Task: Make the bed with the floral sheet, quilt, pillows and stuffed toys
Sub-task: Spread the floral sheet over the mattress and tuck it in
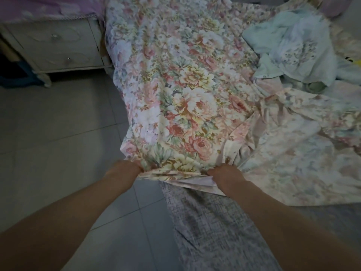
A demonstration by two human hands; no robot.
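item: grip; left hand [130, 169] and right hand [224, 174], both clenched on the near hem of the floral sheet [185, 94], set a little apart along the same edge; cloth bunched in each fist, fingertips hidden in the folds; hem drawn into a taut band between the two hands.

item: floral sheet; lies lengthwise over the bed, running away from the hands toward the head end; left side hangs over the bed edge toward the floor [58, 133]; right portion turned over in loose creases, paler underside [293, 143] showing; near corner not yet tucked, bare grey-patterned mattress [205, 222] exposed below the hem.

handling, judged: thin woven cloth, light, soft, no stiffness of its own; will drape, crease and drag whatever sits on it; not fragile, not slippery; best held at hem or corners, hands wide apart, pulled evenly so the print lies straight; the folded right portion likely needs a grip at its own edge to flip it flat.

item: pale green cloth [293, 45], crumpled on the sheet at far right; whether quilt or pillow cover, cannot tell; would want lifting off before further pulling.

surroundings: white nightstand [54, 49] just beside the bed, far left; lilac cloth [48, 6] on top of it.
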